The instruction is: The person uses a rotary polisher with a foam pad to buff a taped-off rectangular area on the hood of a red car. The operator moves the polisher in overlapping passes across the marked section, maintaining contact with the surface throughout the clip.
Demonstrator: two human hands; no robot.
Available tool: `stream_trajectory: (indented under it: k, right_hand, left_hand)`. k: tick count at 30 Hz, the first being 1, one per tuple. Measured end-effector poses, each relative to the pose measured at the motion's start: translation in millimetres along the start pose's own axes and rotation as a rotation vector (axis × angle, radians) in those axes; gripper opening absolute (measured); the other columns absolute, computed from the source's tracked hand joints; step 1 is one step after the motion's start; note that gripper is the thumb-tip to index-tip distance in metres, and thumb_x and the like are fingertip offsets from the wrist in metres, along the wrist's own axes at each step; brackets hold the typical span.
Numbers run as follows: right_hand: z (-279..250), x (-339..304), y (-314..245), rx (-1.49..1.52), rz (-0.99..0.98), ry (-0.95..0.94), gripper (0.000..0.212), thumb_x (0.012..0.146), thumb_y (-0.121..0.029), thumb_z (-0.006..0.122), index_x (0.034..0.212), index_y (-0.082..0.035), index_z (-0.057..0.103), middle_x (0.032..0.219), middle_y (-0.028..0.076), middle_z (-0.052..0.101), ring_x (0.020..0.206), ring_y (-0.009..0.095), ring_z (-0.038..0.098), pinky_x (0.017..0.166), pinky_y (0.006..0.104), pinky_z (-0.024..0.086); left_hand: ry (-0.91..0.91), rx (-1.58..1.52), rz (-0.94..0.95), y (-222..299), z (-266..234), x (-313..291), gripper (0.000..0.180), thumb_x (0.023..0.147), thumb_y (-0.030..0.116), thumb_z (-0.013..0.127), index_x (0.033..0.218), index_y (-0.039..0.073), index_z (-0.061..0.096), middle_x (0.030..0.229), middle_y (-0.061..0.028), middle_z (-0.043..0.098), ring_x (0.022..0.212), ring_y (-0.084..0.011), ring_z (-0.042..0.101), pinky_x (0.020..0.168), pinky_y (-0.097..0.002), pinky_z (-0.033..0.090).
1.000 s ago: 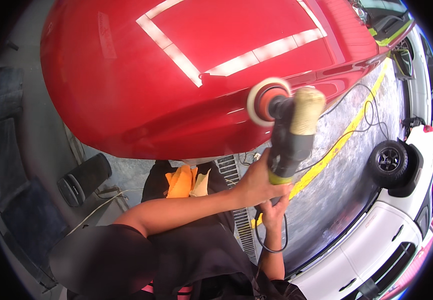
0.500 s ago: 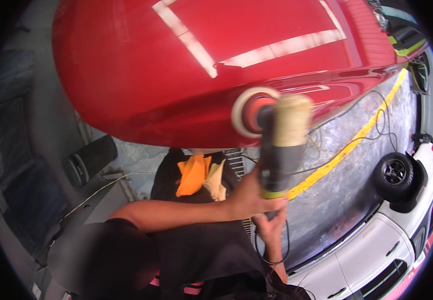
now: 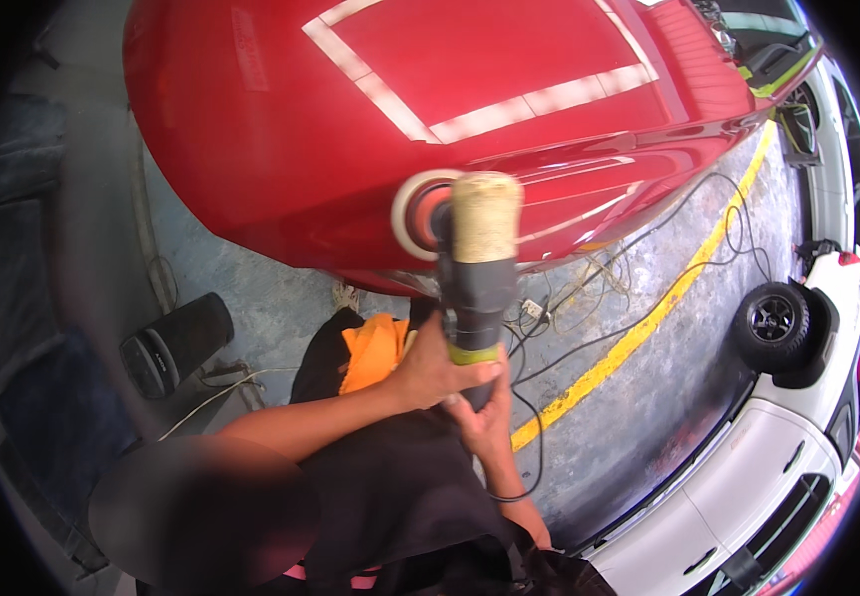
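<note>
A car polisher (image 3: 479,268) with a black and tan body stands across the middle of the view. Its round white pad (image 3: 411,221) rests against the side of a red car body (image 3: 281,189). My left hand (image 3: 435,370) is wrapped round the polisher just behind its lime-green band. Below it, my right hand (image 3: 487,422) grips the rear handle end, its fingers partly hidden. Strips of whitish tape (image 3: 524,107) form a box outline on the red panel. An orange cloth (image 3: 372,354) hangs on dark fabric beside my left forearm.
A black cable (image 3: 541,437) loops down by my right forearm, and more cords (image 3: 638,328) lie on the grey floor. A yellow line (image 3: 638,343) crosses it. At right stands a white vehicle (image 3: 748,467) with a spare wheel (image 3: 776,316). A black box-shaped device (image 3: 179,343) sits at left.
Both hands and the polisher have shifted left in the picture, with the pad along the red panel. The view has shifted a little too. The grip is the same.
</note>
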State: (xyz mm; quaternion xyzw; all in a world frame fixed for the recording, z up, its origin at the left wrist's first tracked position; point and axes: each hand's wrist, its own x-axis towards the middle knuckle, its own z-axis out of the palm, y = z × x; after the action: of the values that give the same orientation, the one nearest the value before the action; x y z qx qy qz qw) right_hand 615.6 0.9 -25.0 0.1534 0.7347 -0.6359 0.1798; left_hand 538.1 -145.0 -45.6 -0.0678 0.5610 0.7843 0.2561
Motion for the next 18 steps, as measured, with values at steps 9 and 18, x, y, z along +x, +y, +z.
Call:
stream_trajectory:
  k: [9,18]
  right_hand:
    - [75,-30,45,-0.099,-0.067,0.060,0.106,0.080,-0.025,0.084,0.168,0.001,0.030,0.162,0.026,0.049,0.150,0.035,0.050,0.123,0.0446,0.041]
    - [86,-30,86,-0.131,-0.128,0.203,0.104,0.079,-0.026,0.088,0.162,0.002,0.032,0.147,0.017,0.055,0.134,0.028,0.057,0.114,0.0420,0.046]
  left_hand:
    - [-0.078,0.019,0.038,-39,-68,-47,0.070,0.082,0.036,0.090,0.132,0.002,0.055,0.116,-0.0095,0.066,0.105,-0.0199,0.066,0.095,-0.0388,0.056]
    - [-0.126,0.128,0.122,-46,-71,-39,0.083,0.078,0.045,0.091,0.139,0.001,0.055,0.122,-0.0144,0.069,0.113,-0.0279,0.069,0.103,-0.0422,0.054]
